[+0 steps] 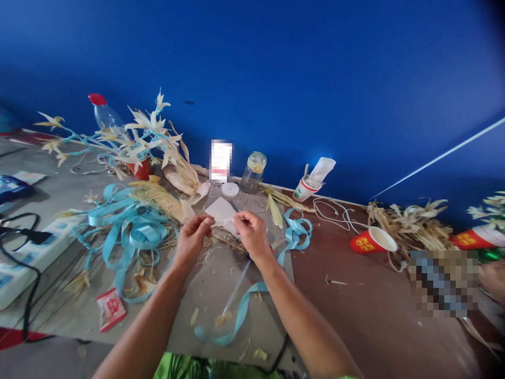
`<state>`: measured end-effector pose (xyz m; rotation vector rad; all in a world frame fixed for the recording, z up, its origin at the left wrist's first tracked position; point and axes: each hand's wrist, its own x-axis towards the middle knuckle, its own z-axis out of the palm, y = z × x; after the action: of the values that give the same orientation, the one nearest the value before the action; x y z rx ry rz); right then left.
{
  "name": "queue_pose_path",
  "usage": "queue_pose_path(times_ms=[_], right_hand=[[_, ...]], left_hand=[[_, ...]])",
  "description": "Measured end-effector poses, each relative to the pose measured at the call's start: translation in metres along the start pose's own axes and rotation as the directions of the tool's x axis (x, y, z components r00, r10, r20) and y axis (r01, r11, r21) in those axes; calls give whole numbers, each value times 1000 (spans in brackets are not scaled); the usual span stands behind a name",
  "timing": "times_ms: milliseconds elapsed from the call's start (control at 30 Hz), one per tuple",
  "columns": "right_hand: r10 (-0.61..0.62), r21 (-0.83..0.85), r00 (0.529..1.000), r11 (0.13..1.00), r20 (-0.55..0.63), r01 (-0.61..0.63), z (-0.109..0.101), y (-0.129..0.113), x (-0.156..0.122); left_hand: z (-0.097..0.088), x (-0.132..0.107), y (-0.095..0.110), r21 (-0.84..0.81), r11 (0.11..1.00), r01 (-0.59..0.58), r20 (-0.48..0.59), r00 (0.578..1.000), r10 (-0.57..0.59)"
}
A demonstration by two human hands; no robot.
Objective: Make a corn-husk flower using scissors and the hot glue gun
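Observation:
Both my hands meet over the middle of the grey mat [205, 295]. My left hand [193, 236] and my right hand [252, 232] each pinch one end of a pale strip of corn husk [225, 221] stretched between them. A thin clear stick [235, 288] runs down from under my right hand to the mat. A light blue ribbon [236, 310] curls beneath my right forearm. A white paper sheet [221, 208] lies just beyond my fingers.
A tangle of blue ribbon [130, 231] and husks lies left, beside husk flowers [145, 137] in a red cup. A power strip [27, 258] sits far left. A glass jar [253, 171], paper cup [306, 187], tipped red cup [373, 240], white cable [335, 210] and a husk pile [410, 226] lie behind and right.

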<state>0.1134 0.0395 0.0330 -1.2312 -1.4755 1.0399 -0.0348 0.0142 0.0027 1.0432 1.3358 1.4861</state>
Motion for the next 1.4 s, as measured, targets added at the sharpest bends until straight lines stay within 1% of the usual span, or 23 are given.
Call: queue_pose_path(times_ms=[33, 67, 100, 133, 167, 233, 267, 300, 367, 433, 500, 533, 600, 700, 767, 800, 867, 900, 967, 1100, 1200, 1300, 1400], right_hand=[[2, 4, 1000, 1000, -23, -2, -4, 1, 1], [1, 0, 999, 1000, -45, -1, -7, 2, 1], [-2, -11, 998, 1000, -64, 2, -10, 3, 1], [-4, -24, 997, 1000, -77, 3, -13, 4, 1], [-6, -34, 996, 999, -90, 3, -15, 6, 1], [-8, -45, 995, 999, -103, 3, -17, 9, 0], [-9, -44, 994, 999, -107, 4, -17, 10, 0], [-11, -40, 994, 999, -110, 7, -17, 11, 0], [-15, -29, 994, 1000, -112, 12, -17, 13, 0], [-19, -20, 994, 1000, -112, 17, -18, 13, -1], [-16, -8, 994, 1000, -111, 15, -19, 11, -1], [-10, 4, 994, 1000, -109, 10, -21, 10, -1], [4, 36, 994, 999, -108, 0, -23, 8, 0], [19, 73, 993, 997, -119, -10, -26, 5, 1], [27, 76, 991, 997, -133, -17, -29, 3, 1], [29, 73, 990, 997, -141, -19, -30, 1, 1], [22, 59, 987, 998, -158, -13, -32, -2, 1], [14, 48, 986, 999, -165, -6, -33, -3, 1], [-1, 19, 986, 1000, -165, 4, -35, -7, 0], [-20, -33, 994, 999, -106, 16, -35, -12, -3], [-51, -78, 998, 996, -42, 47, -33, -14, -6], [-71, -108, 997, 992, 18, 72, -31, -16, -9], [-68, -129, 997, 989, 41, 73, -30, -17, -11]], left_hand=[[-2, 2, -3, 200, 977, -76, -45, 995, 86], [-4, 4, -6, 392, 906, -160, -39, 981, 190], [-6, 6, -10, 545, 809, -221, 11, 966, 256], [-7, 7, -14, 660, 707, -254, 45, 953, 301], [-8, 7, -18, 750, 602, -274, 94, 945, 314], [-8, 8, -23, 850, 428, -306, 181, 934, 308], [-8, 8, -25, 876, 366, -314, 208, 931, 299], [-7, 8, -26, 892, 323, -316, 222, 930, 294], [-4, 9, -27, 907, 285, -311, 226, 929, 294], [-2, 10, -26, 903, 302, -305, 213, 930, 301], [-1, 13, -25, 880, 375, -293, 178, 934, 310], [-1, 14, -24, 853, 437, -284, 151, 937, 315], [-2, 16, -22, 753, 599, -271, 91, 946, 312], [-4, 15, -15, 490, 838, -240, 7, 962, 271], [-4, 13, -11, 257, 953, -164, -48, 982, 182], [-4, 12, -10, 136, 984, -116, -46, 991, 123], [-3, 10, -7, -60, 998, -26, -4, 1000, 26], [-2, 9, -6, -124, 992, 7, 18, 1000, -4], [0, 6, -4, -189, 981, 52, 42, 998, -45], [2, 2, -2, -204, 975, 84, 68, 995, -71], [2, 0, -3, -219, 972, 83, 116, 992, -58], [3, -1, -5, -247, 963, 113, 168, 983, -72], [4, -3, -3, -267, 956, 122, 193, 979, -71]])
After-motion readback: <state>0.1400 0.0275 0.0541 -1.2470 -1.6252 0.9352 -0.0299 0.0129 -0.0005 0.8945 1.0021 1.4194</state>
